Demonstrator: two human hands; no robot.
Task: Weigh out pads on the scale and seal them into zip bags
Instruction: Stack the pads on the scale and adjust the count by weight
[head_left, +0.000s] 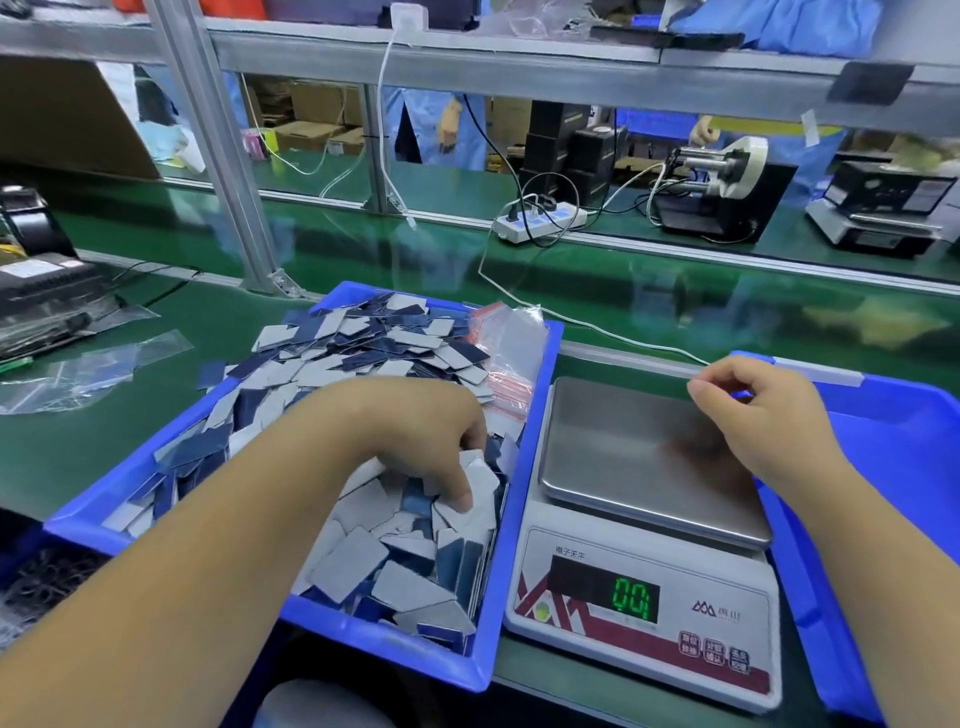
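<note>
While your left hand (415, 441) digs into the pads, the green bench (363, 249) spreads away behind the scale (644, 540), with a grey shelf frame (218, 156) rising behind and left of it. Left of the scale sits the big blue tray (524, 467), its near wall touching the scale's side; right of the scale is a second blue tray (883, 467), and you can see only bare blue floor in the part that shows. A label dispenser (722, 182) stands well behind the scale, a power strip (540, 221) to that machine's left, and a white cable (597, 327) runs across the bench just behind the scale toward your right hand (753, 415).

The left tray is heaped with grey and dark blue pads (363, 353), a few spilling over its far left rim. A stack of red-striped zip bags (506, 353) lies in its back corner, nearest the scale. Your left fingers are curled down into the heap, gripping several pads against the wall beside the scale. Your right hand hangs over the back right of the steel pan (623, 441), fingers loosely curled, thumb and forefinger close together; whether they pinch anything, you cannot tell. The pan is bare, and the green display (631, 597) shows zeros. Loose clear bags (78, 374) lie on the bench far left of the scale.
</note>
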